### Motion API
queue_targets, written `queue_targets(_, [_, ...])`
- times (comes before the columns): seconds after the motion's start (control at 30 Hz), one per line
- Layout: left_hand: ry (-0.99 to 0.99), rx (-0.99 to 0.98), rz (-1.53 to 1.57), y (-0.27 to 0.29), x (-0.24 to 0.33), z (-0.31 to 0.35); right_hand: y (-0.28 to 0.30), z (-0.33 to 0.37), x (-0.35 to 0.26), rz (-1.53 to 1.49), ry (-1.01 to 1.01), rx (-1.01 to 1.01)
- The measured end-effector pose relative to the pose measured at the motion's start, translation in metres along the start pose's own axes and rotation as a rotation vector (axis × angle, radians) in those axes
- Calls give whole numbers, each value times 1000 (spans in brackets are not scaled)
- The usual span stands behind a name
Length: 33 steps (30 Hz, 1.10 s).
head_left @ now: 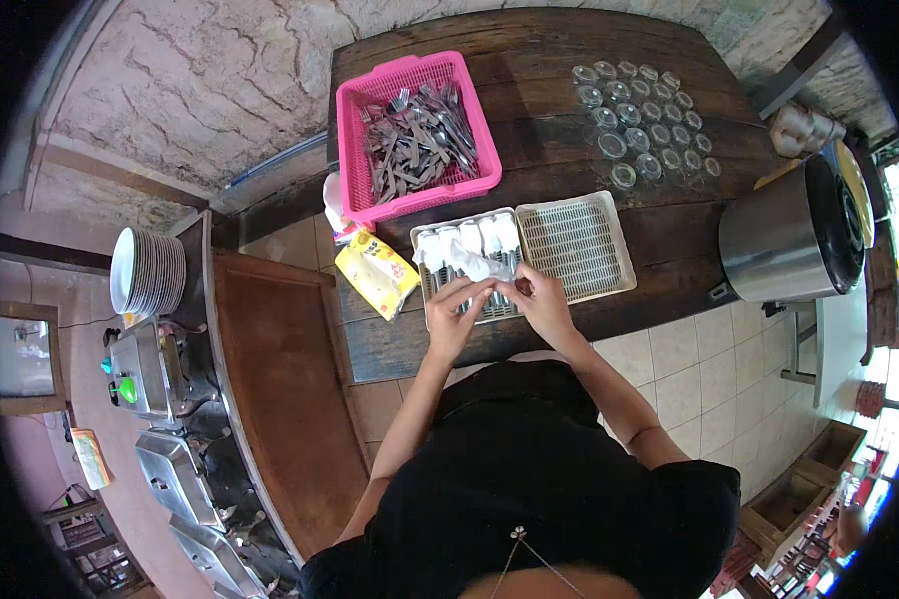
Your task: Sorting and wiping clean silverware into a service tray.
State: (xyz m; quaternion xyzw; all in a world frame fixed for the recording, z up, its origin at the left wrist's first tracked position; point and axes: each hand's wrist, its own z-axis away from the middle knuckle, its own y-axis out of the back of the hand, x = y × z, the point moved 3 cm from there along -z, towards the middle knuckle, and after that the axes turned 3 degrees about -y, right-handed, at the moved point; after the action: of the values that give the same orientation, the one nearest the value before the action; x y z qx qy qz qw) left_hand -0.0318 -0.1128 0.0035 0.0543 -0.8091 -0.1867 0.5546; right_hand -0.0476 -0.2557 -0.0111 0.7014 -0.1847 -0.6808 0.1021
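My left hand (pixel 454 311) and my right hand (pixel 541 299) are close together above a white plastic basket (pixel 421 262). Between their pinched fingers is a white paper napkin (pixel 481 264), seemingly wrapped around cutlery; the fingers hide its lower end. In the basket below lie several napkin-wrapped cutlery sets (pixel 487 233), white ends away from me and metal handles nearer. A second white slatted basket (pixel 624 262) adjoins it on the right. Behind stands a pink basket (pixel 425 208) full of loose forks, spoons and knives (pixel 422 145). To the left lies a yellow-and-white napkin pack (pixel 378 272).
Several upside-down glasses (pixel 637 138) stand on the dark wooden table (pixel 529 60). A steel urn with a black lid (pixel 784 235) is at the right. On the left counter are stacked white plates (pixel 150 272) and steel chafing dishes (pixel 175 474).
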Motion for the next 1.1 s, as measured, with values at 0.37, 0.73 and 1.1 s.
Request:
queue_targets(0.37, [39,103,-116,5,-3,0,-13,0,9,-240,-194,-146])
queue_targets(0.73, [170,-84,145,-12,-41,11,-19,1,36,8,95,-76])
queue_targets(1.1, [105,-8,118,-29,-69,-41,-24,-46,43,-287,-11,162])
